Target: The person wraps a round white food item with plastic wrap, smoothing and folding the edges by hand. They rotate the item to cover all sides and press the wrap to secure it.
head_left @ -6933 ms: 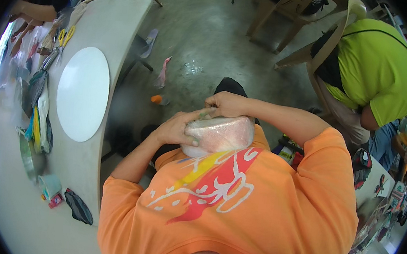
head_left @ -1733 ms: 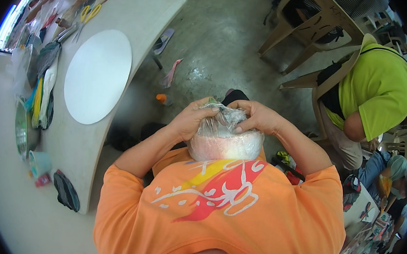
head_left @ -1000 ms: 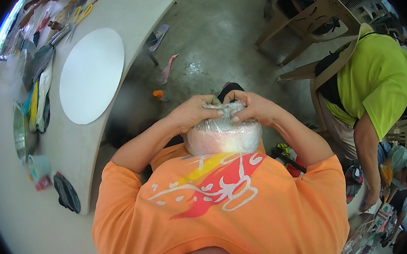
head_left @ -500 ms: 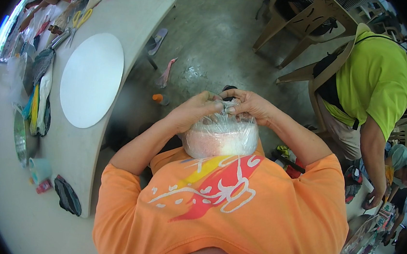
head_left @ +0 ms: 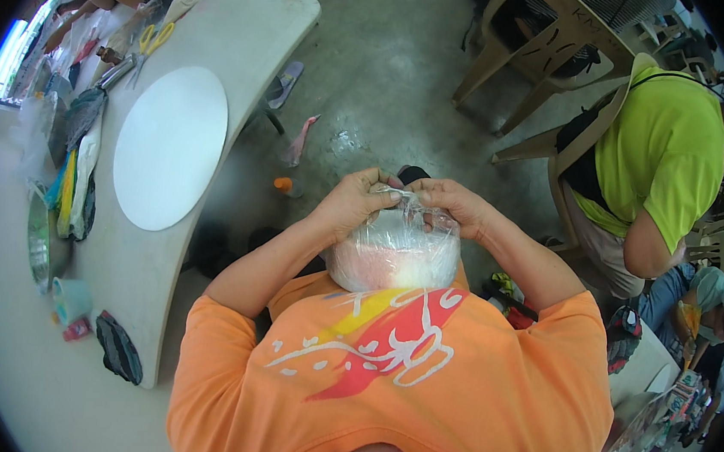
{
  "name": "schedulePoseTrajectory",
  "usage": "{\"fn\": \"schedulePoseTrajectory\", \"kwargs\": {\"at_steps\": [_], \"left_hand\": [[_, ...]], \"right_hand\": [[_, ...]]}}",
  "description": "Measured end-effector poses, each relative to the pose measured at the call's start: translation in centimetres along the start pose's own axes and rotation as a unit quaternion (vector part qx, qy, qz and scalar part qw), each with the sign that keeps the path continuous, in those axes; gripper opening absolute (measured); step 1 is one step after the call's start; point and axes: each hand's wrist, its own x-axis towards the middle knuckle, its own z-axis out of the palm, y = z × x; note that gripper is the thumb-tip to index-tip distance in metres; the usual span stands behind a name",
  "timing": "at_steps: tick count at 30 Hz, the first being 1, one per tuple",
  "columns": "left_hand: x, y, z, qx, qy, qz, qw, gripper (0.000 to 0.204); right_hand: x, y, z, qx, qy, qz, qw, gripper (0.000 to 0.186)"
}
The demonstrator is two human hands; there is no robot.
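On my lap rests a rounded bundle wrapped in clear plastic [head_left: 393, 259], with something pale pink and white showing through it. My left hand [head_left: 360, 198] pinches the gathered plastic at the bundle's far top edge. Close beside it, my right hand [head_left: 454, 206] grips the same plastic with thumb and fingers pressed together. The fingertips of both hands almost meet there. What the wrap holds inside cannot be made out clearly.
To the left stands a white table [head_left: 263, 24] bearing a white oval board [head_left: 171, 149], yellow-handled scissors [head_left: 153, 41], a tape roll [head_left: 71, 301] and folded dark cloth [head_left: 119, 347]. An orange-capped bottle [head_left: 286, 186] is on the floor. A person in a lime shirt [head_left: 674, 150] sits at right.
Both hands have shifted slightly down with the plastic gathered between them, and the right hand's fingers are more curled. The person at right has bent their arm upward.
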Motion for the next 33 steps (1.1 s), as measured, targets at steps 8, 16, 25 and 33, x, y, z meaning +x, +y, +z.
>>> {"fn": "schedulePoseTrajectory", "kwargs": {"at_steps": [8,16,25,33], "left_hand": [[-0.8,-1.0,-0.7,-0.145,0.006,0.018,0.989,0.018],[-0.5,-1.3,-0.2,-0.143,0.031,0.063,0.987,0.019],[-0.7,-1.0,-1.0,-0.193,0.073,0.007,0.978,0.018],[0.0,-1.3,-0.4,-0.135,0.079,0.011,0.988,0.020]], "right_hand": [[-0.3,2.2,-2.3,0.257,0.075,-0.098,0.958,0.014],[0.7,0.9,-2.2,0.074,-0.110,-0.022,0.991,0.012],[0.4,0.7,-0.4,0.096,0.042,-0.033,0.994,0.012],[0.6,1.2,-0.4,0.146,0.037,-0.015,0.989,0.016]]}}
